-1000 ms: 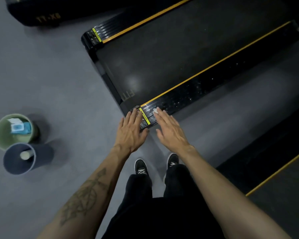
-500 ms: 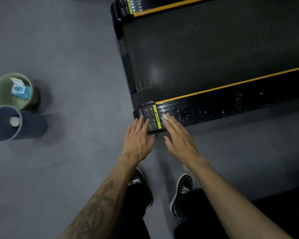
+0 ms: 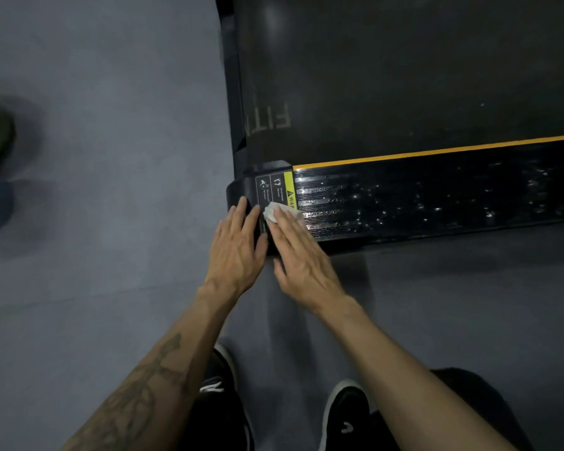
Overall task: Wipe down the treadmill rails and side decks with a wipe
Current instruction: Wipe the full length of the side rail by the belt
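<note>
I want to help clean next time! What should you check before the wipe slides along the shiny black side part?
1. Wipe under the right hand: ok, straight fingers press it down.
2. Wipe on the side deck: ok, it sits at the rear end, on the warning label.
3. Left hand steady: ok, it rests flat on the end cap beside the wipe.
4. Path along the deck: ok, nothing lies on it; only small bright specks show.
5. Wipe wet enough: cannot tell.
6. Shoes clear of the treadmill: ok, both are on the floor.
</note>
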Motion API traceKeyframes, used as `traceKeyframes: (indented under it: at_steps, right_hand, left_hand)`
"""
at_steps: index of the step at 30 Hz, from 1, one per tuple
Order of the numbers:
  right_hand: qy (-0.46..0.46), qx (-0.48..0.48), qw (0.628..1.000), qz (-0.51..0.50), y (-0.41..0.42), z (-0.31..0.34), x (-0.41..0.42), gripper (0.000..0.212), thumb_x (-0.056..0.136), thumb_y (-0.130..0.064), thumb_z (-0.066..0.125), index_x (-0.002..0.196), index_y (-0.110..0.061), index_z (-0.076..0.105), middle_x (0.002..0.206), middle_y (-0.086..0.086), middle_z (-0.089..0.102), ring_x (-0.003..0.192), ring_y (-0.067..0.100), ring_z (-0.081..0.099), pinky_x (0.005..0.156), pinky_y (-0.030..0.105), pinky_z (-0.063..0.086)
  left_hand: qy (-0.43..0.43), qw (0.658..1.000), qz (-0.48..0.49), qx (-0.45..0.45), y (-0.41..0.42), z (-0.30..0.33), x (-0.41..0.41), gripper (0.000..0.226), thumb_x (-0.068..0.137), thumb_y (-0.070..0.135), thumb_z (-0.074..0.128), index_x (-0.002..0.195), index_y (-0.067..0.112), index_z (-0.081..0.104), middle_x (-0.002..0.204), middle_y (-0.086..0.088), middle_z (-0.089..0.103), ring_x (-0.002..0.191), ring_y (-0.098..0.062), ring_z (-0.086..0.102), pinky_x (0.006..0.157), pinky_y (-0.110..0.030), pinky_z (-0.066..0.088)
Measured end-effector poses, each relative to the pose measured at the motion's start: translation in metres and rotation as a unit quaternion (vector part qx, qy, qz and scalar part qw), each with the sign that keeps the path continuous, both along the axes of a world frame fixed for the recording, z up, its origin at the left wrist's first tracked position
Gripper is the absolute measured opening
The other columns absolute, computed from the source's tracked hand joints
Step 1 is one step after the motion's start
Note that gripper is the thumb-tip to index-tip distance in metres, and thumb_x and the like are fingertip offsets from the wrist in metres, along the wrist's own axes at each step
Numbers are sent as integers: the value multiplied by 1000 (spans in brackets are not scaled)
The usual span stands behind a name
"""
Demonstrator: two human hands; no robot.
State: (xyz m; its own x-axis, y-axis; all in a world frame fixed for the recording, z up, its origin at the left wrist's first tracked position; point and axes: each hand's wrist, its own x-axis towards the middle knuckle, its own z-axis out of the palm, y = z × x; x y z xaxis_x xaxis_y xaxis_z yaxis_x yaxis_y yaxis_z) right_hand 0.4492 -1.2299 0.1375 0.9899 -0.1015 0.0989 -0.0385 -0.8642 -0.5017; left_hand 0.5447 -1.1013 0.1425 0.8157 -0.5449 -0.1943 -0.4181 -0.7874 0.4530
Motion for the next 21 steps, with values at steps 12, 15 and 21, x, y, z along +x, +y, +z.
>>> traceKeyframes:
  at_steps: [12, 15, 21]
  right_hand:
    - [-37, -186, 982, -3, -8, -43, -10, 85, 82, -7, 52, 161, -2, 23, 170, 18, 17, 158, 31, 15, 126, 50, 23]
    - [-23, -185, 982, -13, -6, -41, -15, 90, 81, -8, 60, 162, -5, 22, 170, 16, 16, 158, 30, 13, 128, 48, 18]
    - [17, -189, 982, 12, -3, -39, -9, 92, 83, -16, 65, 164, -10, 20, 172, 12, 10, 159, 27, 7, 129, 48, 11]
  left_hand:
    - [-53, 996, 28, -68, 2, -25, 4, 58, 105, 42, 44, 158, 18, 39, 169, -3, 24, 155, -28, 26, 120, -39, 29]
    - [-39, 996, 36, -67, -2, -21, -1, 58, 107, 34, 50, 160, 18, 35, 171, -1, 19, 157, -24, 18, 123, -35, 23]
    - [-20, 997, 41, -61, -3, -14, -4, 58, 108, 37, 46, 162, 21, 30, 172, 2, 14, 158, -20, 14, 123, -39, 25]
